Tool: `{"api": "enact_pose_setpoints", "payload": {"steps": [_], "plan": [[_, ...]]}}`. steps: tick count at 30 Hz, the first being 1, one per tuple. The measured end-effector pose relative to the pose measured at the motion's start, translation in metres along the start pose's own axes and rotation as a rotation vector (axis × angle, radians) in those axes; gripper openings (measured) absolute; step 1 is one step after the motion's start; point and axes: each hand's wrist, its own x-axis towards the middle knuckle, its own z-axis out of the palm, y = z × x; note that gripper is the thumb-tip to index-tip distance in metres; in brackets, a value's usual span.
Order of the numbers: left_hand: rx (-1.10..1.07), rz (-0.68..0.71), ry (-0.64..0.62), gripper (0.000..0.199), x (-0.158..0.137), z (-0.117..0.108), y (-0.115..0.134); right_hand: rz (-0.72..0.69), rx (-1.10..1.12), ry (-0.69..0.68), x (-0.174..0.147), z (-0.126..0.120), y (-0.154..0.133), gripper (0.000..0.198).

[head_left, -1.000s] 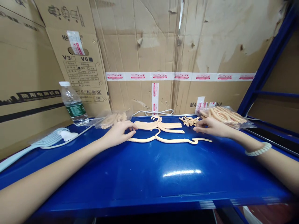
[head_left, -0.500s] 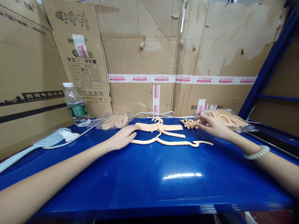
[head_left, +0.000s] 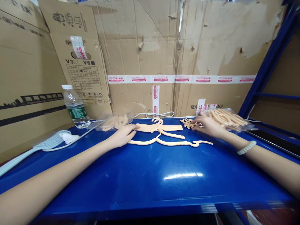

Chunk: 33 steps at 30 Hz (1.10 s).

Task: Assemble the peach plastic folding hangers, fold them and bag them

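Note:
A flat beige plastic hanger (head_left: 171, 142) lies on the blue table (head_left: 150, 175), with a small stack of the same hangers (head_left: 161, 127) just behind it. My left hand (head_left: 123, 135) rests flat on the left end of these hangers, fingers spread. My right hand (head_left: 207, 125) reaches over a pile of small beige clips (head_left: 188, 123), fingertips touching them; what the fingers grip is hidden. A white bead bracelet (head_left: 246, 147) is on my right wrist.
A clear bag of beige hangers (head_left: 231, 118) lies at the right rear, another bag (head_left: 114, 121) at the left rear. A water bottle (head_left: 75, 107), a white fan-like item (head_left: 50, 141) and a white cable (head_left: 161, 114) sit along the back. Cardboard boxes (head_left: 145, 53) wall the rear; a blue rack post (head_left: 267, 62) stands right.
My right hand has moved from the near hanger's right end back to the clip pile. The left hand has barely shifted on the hangers.

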Motion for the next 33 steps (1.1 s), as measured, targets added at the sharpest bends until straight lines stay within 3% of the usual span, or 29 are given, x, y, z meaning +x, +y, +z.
{"api": "enact_pose_setpoints", "payload": {"steps": [9,21,33], "plan": [[-0.001,0.038,0.007,0.03,0.004,0.001,0.0,-0.003,-0.019,-0.009,0.001,0.004,-0.005,0.028],[-0.005,-0.066,-0.067,0.02,0.007,-0.001,0.013,-0.069,-0.059,0.093,0.002,0.004,-0.006,0.029],[-0.04,-0.014,0.067,0.015,0.001,-0.005,0.019,-0.054,-0.041,0.167,0.003,0.019,0.003,0.019]]}}
